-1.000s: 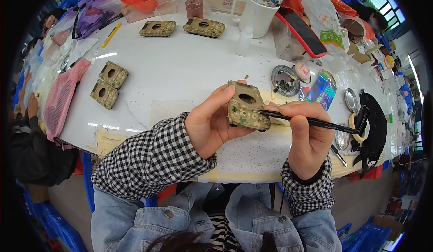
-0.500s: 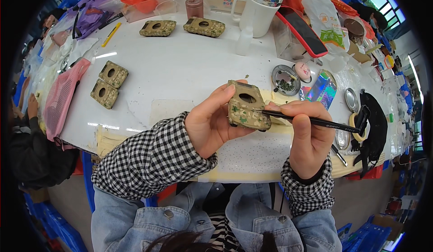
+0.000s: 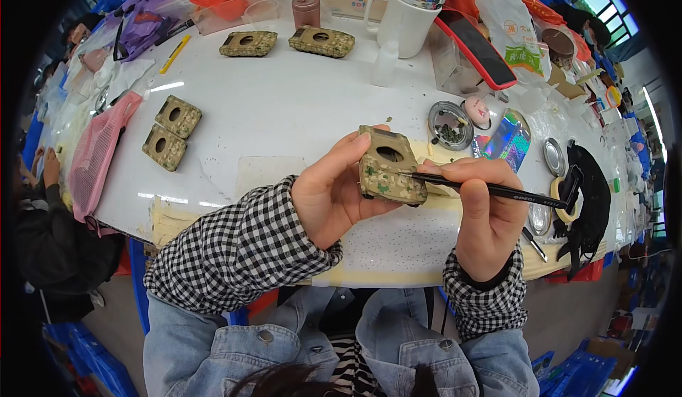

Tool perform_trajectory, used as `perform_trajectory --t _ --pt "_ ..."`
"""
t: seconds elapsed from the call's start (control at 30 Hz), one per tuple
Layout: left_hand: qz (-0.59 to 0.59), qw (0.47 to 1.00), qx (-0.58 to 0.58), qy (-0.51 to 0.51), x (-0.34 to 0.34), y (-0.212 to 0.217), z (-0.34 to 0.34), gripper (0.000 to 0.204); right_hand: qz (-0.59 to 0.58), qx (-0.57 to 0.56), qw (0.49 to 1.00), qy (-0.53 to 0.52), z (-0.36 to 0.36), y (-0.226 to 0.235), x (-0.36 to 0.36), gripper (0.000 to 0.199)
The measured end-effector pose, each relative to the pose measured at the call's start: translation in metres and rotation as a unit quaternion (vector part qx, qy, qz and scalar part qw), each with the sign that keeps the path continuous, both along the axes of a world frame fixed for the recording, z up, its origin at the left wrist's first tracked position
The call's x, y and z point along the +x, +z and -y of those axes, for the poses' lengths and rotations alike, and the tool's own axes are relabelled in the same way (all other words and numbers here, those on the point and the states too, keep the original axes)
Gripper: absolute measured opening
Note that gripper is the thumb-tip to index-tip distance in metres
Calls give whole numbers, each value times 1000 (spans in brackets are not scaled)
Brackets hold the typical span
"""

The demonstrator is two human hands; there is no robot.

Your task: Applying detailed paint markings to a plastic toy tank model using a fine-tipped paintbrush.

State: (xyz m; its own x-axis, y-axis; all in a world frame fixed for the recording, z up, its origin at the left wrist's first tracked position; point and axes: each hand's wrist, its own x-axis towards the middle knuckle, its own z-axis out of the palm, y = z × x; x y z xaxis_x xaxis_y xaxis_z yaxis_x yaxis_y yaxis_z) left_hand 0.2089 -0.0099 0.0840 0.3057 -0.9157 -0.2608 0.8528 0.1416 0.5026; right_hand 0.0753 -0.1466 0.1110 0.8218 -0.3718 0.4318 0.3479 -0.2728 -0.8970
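Above the white table's (image 3: 284, 120) near edge, a camouflage-painted model hull (image 3: 387, 166) sits tilted in the left hand (image 3: 334, 194), fingers curled around its end. The right hand (image 3: 486, 216), fist-like, pinches a thin black brush (image 3: 490, 189), tip touching the hull's side. Beyond, a round metal dish (image 3: 450, 124) holds dark bits.

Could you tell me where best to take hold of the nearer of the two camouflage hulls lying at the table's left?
Grip the nearer camouflage hull across its two long side walls, coming from above: it lies flat, hole up, with bare table around it.
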Motion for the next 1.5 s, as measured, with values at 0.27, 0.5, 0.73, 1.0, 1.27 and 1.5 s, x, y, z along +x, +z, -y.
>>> perform_trajectory --t 0.27,0.5,0.73,1.0,1.27,1.5 --pt "1 1000 -2 -1 0 0 0 45 -8 -10 1000 -1 2 1 0 15" --pt "-2 1000 1 0 0 0 0 45 0 4 1000 -4 0 -1 0 15" --pt "3 1000 -3 -2 0 0 0 46 3 -7 1000 -4 0 2 0 14" --pt "7 1000 -7 -4 0 0 0 47 2 5 1000 1 0 0 0 14" --pt "3 1000 -13 -7 0 -1 -1 46 3 2 1000 -3 0 0 0 14" --pt "-6 1000 -15 -6 0 -1 0 46 4 -12 1000 -5 1 1 -1 15"
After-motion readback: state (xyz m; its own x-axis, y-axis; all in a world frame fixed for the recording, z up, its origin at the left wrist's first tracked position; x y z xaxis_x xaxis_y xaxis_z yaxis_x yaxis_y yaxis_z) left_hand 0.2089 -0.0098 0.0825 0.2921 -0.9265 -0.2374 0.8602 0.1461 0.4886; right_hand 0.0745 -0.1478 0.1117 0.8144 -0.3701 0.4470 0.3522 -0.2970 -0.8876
